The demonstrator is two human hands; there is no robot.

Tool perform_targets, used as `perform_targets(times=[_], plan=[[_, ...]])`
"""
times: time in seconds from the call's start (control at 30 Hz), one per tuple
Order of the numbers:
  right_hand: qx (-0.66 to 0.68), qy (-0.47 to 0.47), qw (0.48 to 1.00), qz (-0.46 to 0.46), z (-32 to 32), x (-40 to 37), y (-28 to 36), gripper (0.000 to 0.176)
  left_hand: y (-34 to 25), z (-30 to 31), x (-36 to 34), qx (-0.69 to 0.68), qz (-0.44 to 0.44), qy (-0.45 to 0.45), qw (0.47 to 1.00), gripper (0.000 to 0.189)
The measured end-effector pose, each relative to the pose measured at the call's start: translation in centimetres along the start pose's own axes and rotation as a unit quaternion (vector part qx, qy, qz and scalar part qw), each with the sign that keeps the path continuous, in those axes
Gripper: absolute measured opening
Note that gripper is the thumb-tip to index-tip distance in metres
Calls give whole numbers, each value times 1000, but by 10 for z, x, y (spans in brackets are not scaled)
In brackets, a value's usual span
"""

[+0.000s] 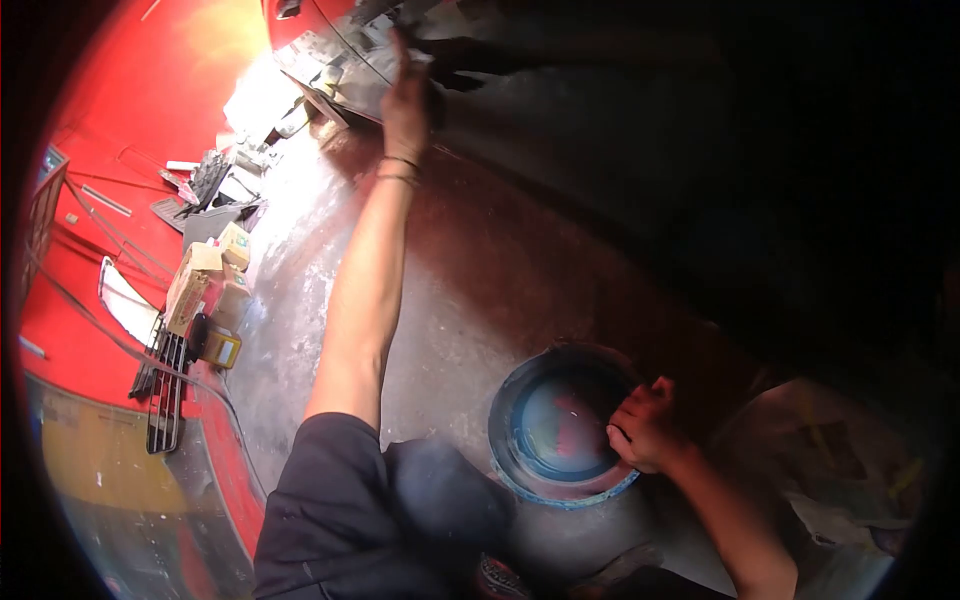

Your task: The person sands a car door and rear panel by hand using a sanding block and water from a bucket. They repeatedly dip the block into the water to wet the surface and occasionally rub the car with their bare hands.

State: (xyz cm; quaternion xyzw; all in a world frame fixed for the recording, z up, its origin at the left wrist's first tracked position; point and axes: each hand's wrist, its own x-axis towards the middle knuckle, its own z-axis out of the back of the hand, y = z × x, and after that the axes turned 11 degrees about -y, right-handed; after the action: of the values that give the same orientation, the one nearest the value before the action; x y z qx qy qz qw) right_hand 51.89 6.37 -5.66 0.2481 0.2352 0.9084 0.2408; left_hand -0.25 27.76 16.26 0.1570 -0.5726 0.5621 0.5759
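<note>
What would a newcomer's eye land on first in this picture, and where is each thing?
Probably the red surface at the upper left, partly washed out by glare. Next, the round tub at lower centre, the right hand at its right-hand rim. Then the left arm, stretched up the picture, dark banding around its wrist.

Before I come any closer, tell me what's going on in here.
One person is working low over a bucket on the floor. Their right hand is at its rim, fingers curled; I can't tell whether it grips. Their left hand is stretched far forward, near the edge of the shadow, and what it holds, if anything, is unclear. What looks like liquid shows inside the bucket. Small boxes sit off to the left.
</note>
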Motion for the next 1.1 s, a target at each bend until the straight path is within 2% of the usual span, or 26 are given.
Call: perform_targets(times=[0.03,0.07,0.13,0.2,0.23,0.3,0.37,0.4,0.43,0.5,0.53,0.57,0.6,0.63,0.67,0.7,0.73,0.77,0.8,0.83,0.9,0.93,0.97,1.0,1.07,1.1], plan=[[0,1,1000,-8,-1,0,2,22,13,7,3,-98,148,21,984,60],[0,4,1000,-11,0,0,4,22,25,14,6,-187,294,10,937,68],[-1,8,1000,-16,2,2,3,22,43,23,2,-127,271,38,953,72],[2,-4,1000,-9,-4,2,-1,21,63,24,0,-83,135,52,986,71],[3,-6,1000,-12,-5,-2,-3,21,54,25,-6,-71,119,75,988,66],[-61,85,993,-44,-29,-19,-17,20,-8,38,-37,-61,141,173,973,57],[64,43,994,-71,0,0,-3,28,-79,52,-98,-65,179,282,941,51],[71,38,994,-79,14,13,5,35,-108,53,-126,-83,149,285,943,49],[102,51,983,-145,25,21,14,45,-124,54,-152,-64,93,324,939,48],[129,-80,975,-164,35,32,19,59,-152,63,-187,-21,-37,383,923,48],[270,-107,939,-186,47,41,18,67,-181,59,-199,-98,122,410,898,45],[340,-161,909,-179,55,50,21,71,-206,53,-210,-132,153,429,881,47],[406,-211,874,-163,63,59,25,75,-233,43,-207,-215,207,458,837,52],[395,-175,875,-219,77,63,25,67,-259,34,-205,-288,265,483,783,59],[380,-142,873,-270,93,66,26,59,-285,29,-210,-291,266,438,808,58],[305,-134,897,-292,109,69,29,44,-310,24,-215,-291,264,392,832,58],[299,-118,911,-260,112,68,22,43,-335,18,-221,-290,261,346,853,57],[290,-103,924,-228,113,68,9,42,-316,21,-232,-252,214,372,867,55],[276,-91,937,-194,116,65,2,40,-288,16,-249,-249,217,401,854,56],[258,-78,938,-220,124,60,3,45,-259,10,-266,-246,220,430,841,56],[127,-116,970,-169,121,50,-9,44,-233,17,-287,-216,315,572,726,55],[51,-138,978,-146,125,48,-16,43,-248,25,-290,-196,244,593,742,52],[70,-123,975,-171,133,46,-14,41,-242,32,-305,-102,158,638,747,49],[94,-101,971,-194,134,46,-6,38,-223,32,-329,-54,76,705,703,41],[161,-108,964,-182,110,40,-5,31,-217,38,-381,29,-70,742,666,34],[130,-119,978,-108,91,34,-11,27,-242,41,-381,12,-68,765,640,34]])
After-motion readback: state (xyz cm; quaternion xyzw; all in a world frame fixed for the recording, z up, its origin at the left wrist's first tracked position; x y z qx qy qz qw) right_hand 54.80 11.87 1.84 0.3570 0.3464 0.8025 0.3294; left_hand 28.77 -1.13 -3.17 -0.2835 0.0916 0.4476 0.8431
